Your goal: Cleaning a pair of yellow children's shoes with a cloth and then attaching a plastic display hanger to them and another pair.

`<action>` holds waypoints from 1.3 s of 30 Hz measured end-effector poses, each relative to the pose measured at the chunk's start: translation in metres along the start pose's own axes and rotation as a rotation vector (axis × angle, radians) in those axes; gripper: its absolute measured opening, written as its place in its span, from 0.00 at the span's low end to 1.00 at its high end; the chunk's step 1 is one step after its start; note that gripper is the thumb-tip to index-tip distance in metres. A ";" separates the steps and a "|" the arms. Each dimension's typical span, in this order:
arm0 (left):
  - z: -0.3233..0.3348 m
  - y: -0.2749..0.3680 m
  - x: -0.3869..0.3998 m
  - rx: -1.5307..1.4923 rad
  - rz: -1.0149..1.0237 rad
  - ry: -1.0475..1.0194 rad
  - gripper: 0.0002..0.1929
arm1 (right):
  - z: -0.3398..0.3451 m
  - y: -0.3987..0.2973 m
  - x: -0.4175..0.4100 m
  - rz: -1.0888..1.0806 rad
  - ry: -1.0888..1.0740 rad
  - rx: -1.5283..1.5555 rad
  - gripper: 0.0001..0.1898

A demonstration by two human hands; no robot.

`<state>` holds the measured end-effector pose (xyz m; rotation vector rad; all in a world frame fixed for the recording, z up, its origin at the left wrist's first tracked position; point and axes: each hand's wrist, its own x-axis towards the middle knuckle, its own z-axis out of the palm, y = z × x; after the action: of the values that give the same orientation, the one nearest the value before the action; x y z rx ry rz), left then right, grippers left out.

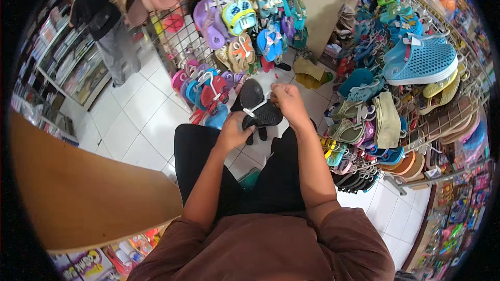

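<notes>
A pair of black perforated shoes (pixel 269 114) hangs together before me, just beyond my knees. My left hand (pixel 234 130) grips the near end of the pair from the left. A white plastic hanger (pixel 256 106) crosses between the two shoes, and the fingers of my right hand (pixel 287 99) pinch its upper right end. Red sandals (pixel 213 93) on a white hanger and a blue shoe (pixel 217 117) are just left of the pair. My fingers hide parts of the shoes and hanger.
A wire rack (pixel 168 39) of hanging children's sandals stands ahead; another rack (pixel 429 132) with many sandals is at my right. A brown panel (pixel 97 179) lies to my left. A person in black (pixel 97 15) stands by shelves at the upper left. A khaki item (pixel 308 72) lies on the tiled floor.
</notes>
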<state>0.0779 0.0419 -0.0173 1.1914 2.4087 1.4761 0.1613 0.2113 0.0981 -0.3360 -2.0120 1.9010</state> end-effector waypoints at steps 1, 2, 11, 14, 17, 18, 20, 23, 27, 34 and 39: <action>0.006 0.006 -0.006 0.006 -0.005 0.015 0.23 | 0.002 -0.009 -0.008 0.006 0.036 0.087 0.16; 0.014 0.011 -0.013 -0.064 -0.037 0.112 0.23 | 0.004 -0.015 -0.016 0.014 0.074 0.174 0.16; 0.044 0.027 -0.030 -0.290 -0.145 0.368 0.27 | 0.001 -0.012 -0.050 -0.061 0.204 0.278 0.14; 0.060 0.010 -0.027 -0.327 -0.080 0.384 0.28 | 0.004 0.002 -0.049 -0.060 0.179 0.357 0.15; 0.056 0.003 -0.031 -0.345 -0.058 0.373 0.30 | 0.016 0.007 -0.052 -0.098 0.173 0.205 0.13; 0.050 0.012 -0.031 -0.389 -0.153 0.373 0.32 | 0.017 0.006 -0.051 -0.108 0.162 0.213 0.14; 0.045 0.016 -0.032 -0.435 -0.245 0.370 0.34 | 0.019 0.005 -0.052 -0.119 0.155 0.217 0.14; 0.039 0.006 -0.030 -0.379 -0.116 0.493 0.38 | 0.019 0.003 -0.050 -0.116 0.203 0.249 0.17; 0.016 0.004 -0.032 -0.221 -0.128 0.498 0.42 | 0.025 -0.003 -0.050 -0.054 0.261 0.301 0.17; -0.012 0.010 -0.023 0.252 0.106 0.363 0.27 | 0.022 -0.008 -0.033 0.003 0.249 0.338 0.14; 0.002 -0.007 -0.011 0.149 0.142 0.344 0.24 | 0.019 -0.003 -0.009 0.045 0.229 0.373 0.13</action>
<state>0.0821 0.0349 -0.0278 1.2497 2.7499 1.6919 0.1617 0.1900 0.0994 -0.4747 -1.4812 2.1048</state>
